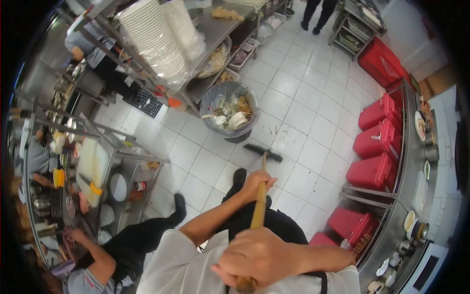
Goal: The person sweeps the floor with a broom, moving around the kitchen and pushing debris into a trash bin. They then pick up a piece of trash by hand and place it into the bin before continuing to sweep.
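A broom with a wooden handle (259, 209) runs away from my body down to the tiled floor. Its dark brush head (263, 152) rests on the tiles among scattered bits of debris. My left hand (257, 186) is wrapped round the handle about midway. Close to the camera, my right hand (257, 259) grips the handle near its top end, with the fingers closed. Just beyond the brush stands a trash bin (205, 105) lined with a clear bag and filled with food scraps and white bowls.
Red lidded bins (374, 171) line the right side under a steel counter (399, 196). Wrapped stacks of white bowls (154, 41) stand on a steel table to the upper left. A co-worker (112, 255) works at the left counter; another person's legs (318, 12) show at the far end.
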Motion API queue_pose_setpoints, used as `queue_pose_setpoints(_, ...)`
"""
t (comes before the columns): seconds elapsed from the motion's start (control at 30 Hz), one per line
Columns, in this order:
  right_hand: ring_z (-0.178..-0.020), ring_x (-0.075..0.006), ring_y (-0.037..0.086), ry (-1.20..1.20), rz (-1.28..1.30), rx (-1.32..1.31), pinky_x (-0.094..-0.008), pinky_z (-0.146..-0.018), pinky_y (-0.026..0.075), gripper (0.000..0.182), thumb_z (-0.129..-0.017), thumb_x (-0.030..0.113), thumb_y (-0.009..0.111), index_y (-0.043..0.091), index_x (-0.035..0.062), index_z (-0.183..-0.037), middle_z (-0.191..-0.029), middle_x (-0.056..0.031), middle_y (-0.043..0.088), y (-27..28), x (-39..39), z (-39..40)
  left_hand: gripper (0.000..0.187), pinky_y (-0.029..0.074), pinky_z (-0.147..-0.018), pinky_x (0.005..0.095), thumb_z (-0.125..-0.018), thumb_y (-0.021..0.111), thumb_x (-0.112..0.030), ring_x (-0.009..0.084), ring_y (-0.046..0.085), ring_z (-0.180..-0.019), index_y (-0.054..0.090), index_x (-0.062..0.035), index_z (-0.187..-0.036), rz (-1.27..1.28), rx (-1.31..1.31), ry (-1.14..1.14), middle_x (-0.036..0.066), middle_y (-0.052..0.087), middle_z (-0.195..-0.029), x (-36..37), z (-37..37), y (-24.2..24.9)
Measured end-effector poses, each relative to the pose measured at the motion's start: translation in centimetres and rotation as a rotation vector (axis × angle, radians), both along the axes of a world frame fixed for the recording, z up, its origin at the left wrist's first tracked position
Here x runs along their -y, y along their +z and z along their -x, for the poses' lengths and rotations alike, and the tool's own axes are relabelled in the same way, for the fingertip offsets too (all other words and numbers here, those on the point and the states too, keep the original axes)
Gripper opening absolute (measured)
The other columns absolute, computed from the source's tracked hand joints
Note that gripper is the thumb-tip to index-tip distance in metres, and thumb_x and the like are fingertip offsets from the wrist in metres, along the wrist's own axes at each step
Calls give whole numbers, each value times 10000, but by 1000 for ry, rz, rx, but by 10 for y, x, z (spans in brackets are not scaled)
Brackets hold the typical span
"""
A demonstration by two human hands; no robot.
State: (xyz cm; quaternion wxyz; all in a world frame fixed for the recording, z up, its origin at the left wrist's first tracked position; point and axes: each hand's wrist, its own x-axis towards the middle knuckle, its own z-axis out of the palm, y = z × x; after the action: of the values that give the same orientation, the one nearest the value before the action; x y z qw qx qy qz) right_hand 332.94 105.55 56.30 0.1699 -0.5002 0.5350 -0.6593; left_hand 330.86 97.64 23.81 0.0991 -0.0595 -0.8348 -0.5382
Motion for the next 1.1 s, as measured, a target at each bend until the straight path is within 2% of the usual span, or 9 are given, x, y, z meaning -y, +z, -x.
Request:
queue_pose_setpoints(0.2, -476, -247, 481, 43, -59, -46, -369, -469, 362, 337, -858, 25, 690, 450, 110, -637, -551, -31, 452, -61, 28, 38, 322, 477, -677, 447, -952, 665, -174, 345, 615, -665, 612, -36, -666, -34, 28, 58, 132, 624, -669, 27, 20, -83)
queue_pose_setpoints(0.23, -586, -267, 608, 89, -157, -98, -391, -547, 457, 175, -687, 27, 682, 558, 136, -747, -639, 0, 574, -70, 21, 47, 317, 479, -689, 447, -955, 658, -170, 342, 615, -665, 614, -37, -671, -19, -11, 58, 133, 625, -671, 24, 34, -93)
queue_pose_setpoints(0.47, -575, -247, 602, -188, -215, -195, -383, -533, 449, 220, -638, 25, 699, 522, 154, -657, -624, 5, 568, -122, 28, 105, 223, 492, -733, 445, -928, 684, -129, 361, 627, -790, 633, -4, -750, -101, -62, 31, 144, 653, -778, 20, 160, -119)
queue_pose_setpoints(0.63, -547, -275, 548, -361, -352, -373, -394, -508, 413, 306, -786, 64, 728, 488, 159, -622, -594, -40, 524, -105, 2, 117, 259, 484, -690, 468, -901, 716, -159, 372, 599, -755, 611, -5, -721, -10, -175, -48, 149, 626, -777, 3, 216, -83)
queue_pose_setpoints(0.77, -516, -221, 490, -161, -275, -197, -356, -462, 329, 367, -710, 21, 781, 459, 158, -599, -593, -9, 462, -12, -46, 81, 317, 469, -633, 463, -872, 750, -179, 358, 601, -711, 574, -21, -661, 75, -148, -328, 136, 603, -709, -17, 173, 1)
queue_pose_setpoints(0.83, -470, -222, 438, -160, -204, -95, -378, -459, 302, 349, -788, 16, 660, 404, 119, -575, -552, -33, 402, 18, -59, 60, 353, 454, -609, 474, -866, 752, -189, 360, 587, -675, 541, -38, -628, 64, -169, -512, 132, 577, -672, -28, 143, 19)
queue_pose_setpoints(0.87, -465, -226, 417, -193, -198, -68, -405, -477, 304, 347, -853, 55, 580, 382, 95, -571, -541, -54, 376, 29, -63, 54, 344, 459, -611, 479, -880, 733, -207, 358, 588, -668, 549, -48, -636, 83, -144, -568, 128, 574, -661, -33, 131, 13)
queue_pose_setpoints(0.97, -452, -241, 427, -469, -160, -111, -406, -476, 316, 329, -834, 80, 595, 399, 97, -570, -529, -59, 361, -1, -74, 42, 340, 471, -618, 491, -917, 683, -237, 356, 591, -652, 565, -68, -646, 101, -112, -698, 123, 566, -636, -43, 103, -37)
queue_pose_setpoints(1.1, -417, -240, 408, -517, -96, -11, -368, -412, 286, 426, -750, -39, 714, 376, 104, -534, -511, -43, 379, -40, -69, 41, 330, 476, -629, 484, -915, 684, -185, 367, 588, -655, 566, -57, -634, 134, -189, -724, 131, 576, -645, -54, 116, -82)
